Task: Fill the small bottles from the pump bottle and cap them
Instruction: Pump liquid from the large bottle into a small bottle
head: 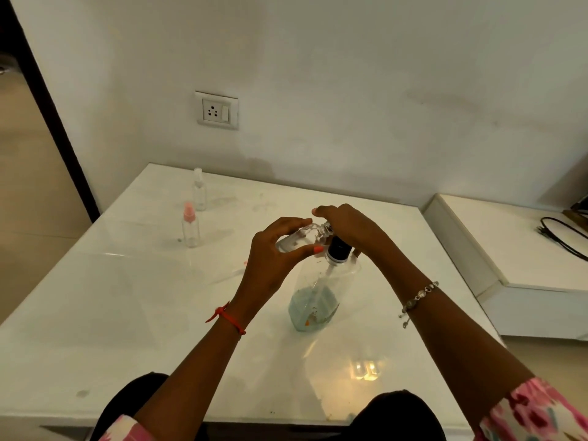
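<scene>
A clear pump bottle (313, 300) with a black collar and a little blue liquid at its bottom stands on the white table (127, 297). My right hand (350, 229) presses down on its pump head, which the hand hides. My left hand (273, 262) holds a small clear bottle (302, 238) tilted sideways, its open neck right at the pump. Two more small bottles stand at the far left: one with a pink cap (190, 226) and one with a clear cap (199, 190).
A small pink piece (245, 263) lies on the table left of my left hand. A wall with a socket (216, 110) rises behind the table. To the right is a lower white ledge (521, 249) with a black cable (560, 233).
</scene>
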